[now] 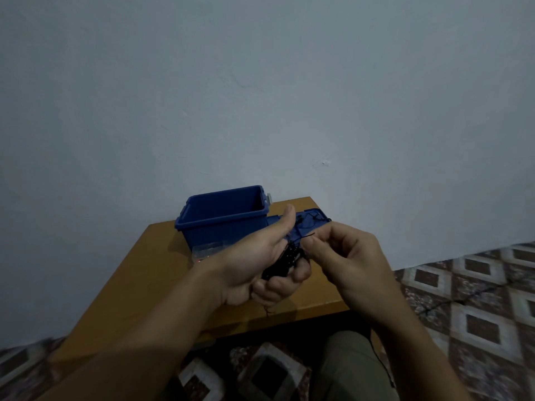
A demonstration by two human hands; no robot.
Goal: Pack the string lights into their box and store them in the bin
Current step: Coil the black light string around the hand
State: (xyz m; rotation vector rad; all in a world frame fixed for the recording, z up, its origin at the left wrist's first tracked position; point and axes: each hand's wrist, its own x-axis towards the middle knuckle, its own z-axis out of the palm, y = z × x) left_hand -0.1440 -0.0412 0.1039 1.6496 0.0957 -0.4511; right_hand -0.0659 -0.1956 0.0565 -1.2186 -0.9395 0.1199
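Observation:
My left hand (254, 256) grips a coiled bundle of black string lights (285, 260) above the wooden table (139, 273), thumb raised. My right hand (344, 256) pinches a loose strand of the black wire next to the bundle. A thin wire end hangs below my left hand. Behind my hands stands an open blue bin (223, 218), with its blue lid (311, 219) lying flat to its right. A clear plastic box (207, 251) lies in front of the bin, partly hidden by my left wrist.
The small table stands against a pale wall. Patterned floor tiles (477, 299) spread to the right and below. My knee in olive trousers (350, 369) shows under the table's near edge.

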